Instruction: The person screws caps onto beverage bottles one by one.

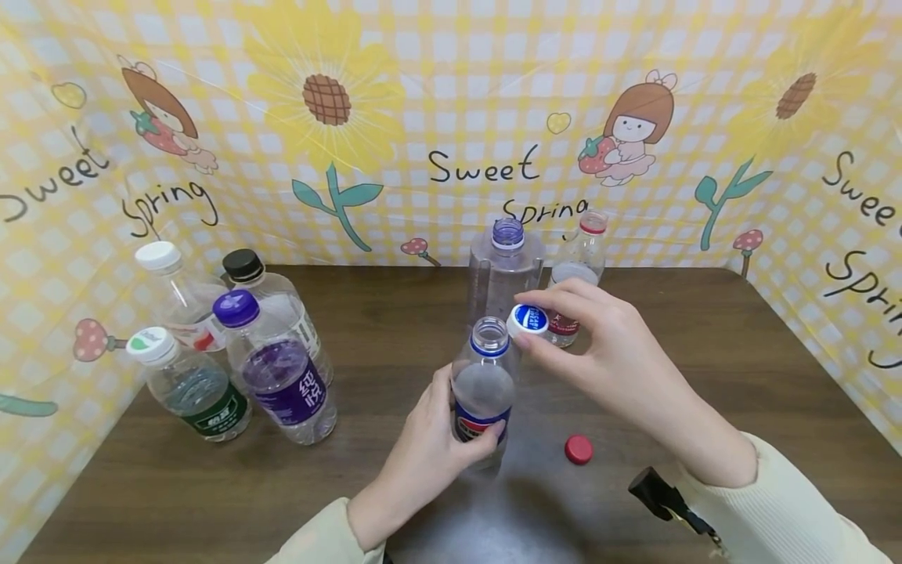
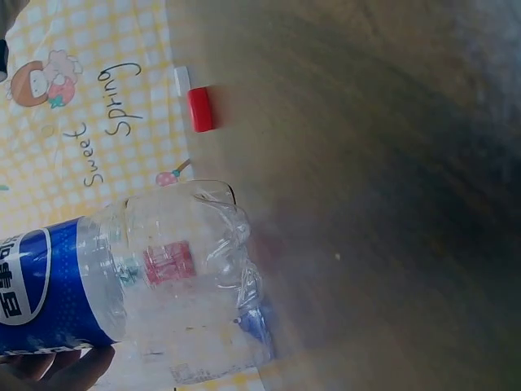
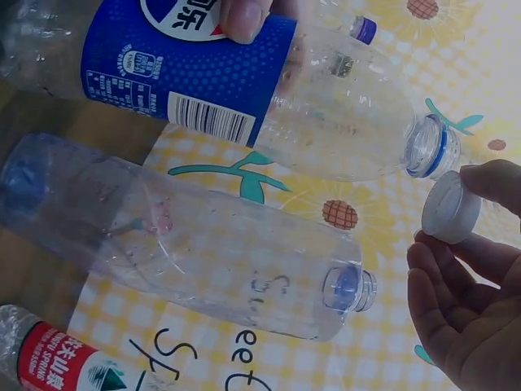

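Observation:
My left hand (image 1: 433, 439) grips a clear plastic bottle (image 1: 483, 385) with a blue label round its body. Its mouth is uncovered, with a blue ring at the neck. In the right wrist view the blue label (image 3: 191, 73) and a thumb on it show up close. Between thumb and finger, my right hand (image 1: 599, 337) pinches a white bottle cap (image 1: 530, 319) with a blue printed top. The cap is tilted and apart from the mouth, just right of it. A red cap (image 1: 579, 450) lies on the table below the right hand.
Behind the held bottle stand an uncapped clear bottle (image 1: 499, 274) and a smaller red-labelled uncapped bottle (image 1: 581, 254). Several capped bottles cluster at left, including a purple-capped one (image 1: 285, 384). A black strap (image 1: 662, 497) hangs by the right sleeve. Patterned cloth (image 1: 451, 94) backs the table (image 1: 380, 329).

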### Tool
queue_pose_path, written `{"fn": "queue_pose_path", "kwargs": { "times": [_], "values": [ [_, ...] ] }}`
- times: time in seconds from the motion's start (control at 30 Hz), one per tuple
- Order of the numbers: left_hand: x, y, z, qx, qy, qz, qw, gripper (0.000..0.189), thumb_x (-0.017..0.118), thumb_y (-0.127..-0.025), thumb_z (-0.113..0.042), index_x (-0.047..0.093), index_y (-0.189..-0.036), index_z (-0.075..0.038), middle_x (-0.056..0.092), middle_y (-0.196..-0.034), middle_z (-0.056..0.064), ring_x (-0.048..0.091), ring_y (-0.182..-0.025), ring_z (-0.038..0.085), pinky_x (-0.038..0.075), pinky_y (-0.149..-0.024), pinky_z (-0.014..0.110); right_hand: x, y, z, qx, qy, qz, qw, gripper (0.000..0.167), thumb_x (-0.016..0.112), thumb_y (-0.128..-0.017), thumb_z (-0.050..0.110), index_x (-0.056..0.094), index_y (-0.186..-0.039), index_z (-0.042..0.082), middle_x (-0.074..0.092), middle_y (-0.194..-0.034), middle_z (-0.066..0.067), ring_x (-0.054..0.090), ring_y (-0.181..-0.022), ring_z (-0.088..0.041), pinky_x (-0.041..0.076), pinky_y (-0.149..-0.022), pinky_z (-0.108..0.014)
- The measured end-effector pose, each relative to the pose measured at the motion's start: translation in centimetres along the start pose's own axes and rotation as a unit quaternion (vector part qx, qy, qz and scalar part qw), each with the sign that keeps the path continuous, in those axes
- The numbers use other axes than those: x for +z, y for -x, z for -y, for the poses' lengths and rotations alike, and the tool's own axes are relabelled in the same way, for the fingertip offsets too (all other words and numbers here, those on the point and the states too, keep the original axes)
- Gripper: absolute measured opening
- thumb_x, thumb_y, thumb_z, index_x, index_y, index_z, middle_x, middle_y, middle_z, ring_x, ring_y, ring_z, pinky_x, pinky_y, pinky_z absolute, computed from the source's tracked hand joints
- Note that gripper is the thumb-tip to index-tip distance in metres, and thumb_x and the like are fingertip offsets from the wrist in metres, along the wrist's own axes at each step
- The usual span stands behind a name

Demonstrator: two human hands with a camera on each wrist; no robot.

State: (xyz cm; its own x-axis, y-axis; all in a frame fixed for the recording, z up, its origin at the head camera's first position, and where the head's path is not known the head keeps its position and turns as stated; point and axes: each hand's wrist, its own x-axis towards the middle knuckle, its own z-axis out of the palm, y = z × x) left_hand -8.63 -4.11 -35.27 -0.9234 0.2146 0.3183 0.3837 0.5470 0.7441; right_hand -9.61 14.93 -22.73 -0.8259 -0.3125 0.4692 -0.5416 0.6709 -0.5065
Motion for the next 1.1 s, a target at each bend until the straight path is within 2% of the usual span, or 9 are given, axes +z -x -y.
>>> {"fn": "queue_pose_path", "kwargs": {
  "times": [0.27,0.47,0.93,1.1],
  "values": [
    [0.2,0.1,0.1,0.004,-0.007,-0.007,0.9999,0.072,0.080,-0.074,-0.021,0.039,-0.131,-0.005,0.060,-0.116,0.012,0.060,-0.106,0.022,0.053,-0.091,0.042,-0.1,-0.4,0.4,-0.002,-0.008,-0.001,1.0000,0.026,0.071,-0.086,0.018,0.070,-0.111,0.015,0.064,-0.096,0.004,0.052,-0.082,-0.007,0.045,-0.071,-0.021],
    [0.6,0.1,0.1,0.009,-0.007,-0.005,0.9999,0.072,0.080,-0.074,-0.020,0.039,-0.131,-0.005,0.060,-0.115,0.012,0.061,-0.105,0.021,0.053,-0.090,0.042,0.1,-0.8,0.7,-0.007,-0.021,0.016,0.9996,0.028,0.071,-0.085,0.016,0.070,-0.113,0.014,0.066,-0.101,0.003,0.057,-0.087,-0.009,0.049,-0.076,-0.025],
    [0.9,0.2,0.3,0.008,0.001,0.001,1.0000,0.071,0.080,-0.073,-0.019,0.039,-0.130,-0.005,0.059,-0.115,0.012,0.061,-0.106,0.021,0.054,-0.090,0.042,0.8,-1.0,0.6,-0.046,-0.027,0.046,0.9976,0.027,0.071,-0.084,0.015,0.070,-0.111,0.011,0.065,-0.102,0.003,0.057,-0.088,-0.006,0.053,-0.070,-0.020],
    [1.0,0.3,0.2,0.012,-0.004,-0.003,0.9999,0.072,0.080,-0.073,-0.020,0.039,-0.131,-0.004,0.059,-0.116,0.012,0.060,-0.106,0.021,0.053,-0.090,0.042,0.6,-0.9,0.5,-0.056,-0.021,0.054,0.9968,0.027,0.070,-0.086,0.015,0.069,-0.113,0.013,0.066,-0.104,0.004,0.057,-0.090,-0.005,0.052,-0.076,-0.023]
  ]
}}
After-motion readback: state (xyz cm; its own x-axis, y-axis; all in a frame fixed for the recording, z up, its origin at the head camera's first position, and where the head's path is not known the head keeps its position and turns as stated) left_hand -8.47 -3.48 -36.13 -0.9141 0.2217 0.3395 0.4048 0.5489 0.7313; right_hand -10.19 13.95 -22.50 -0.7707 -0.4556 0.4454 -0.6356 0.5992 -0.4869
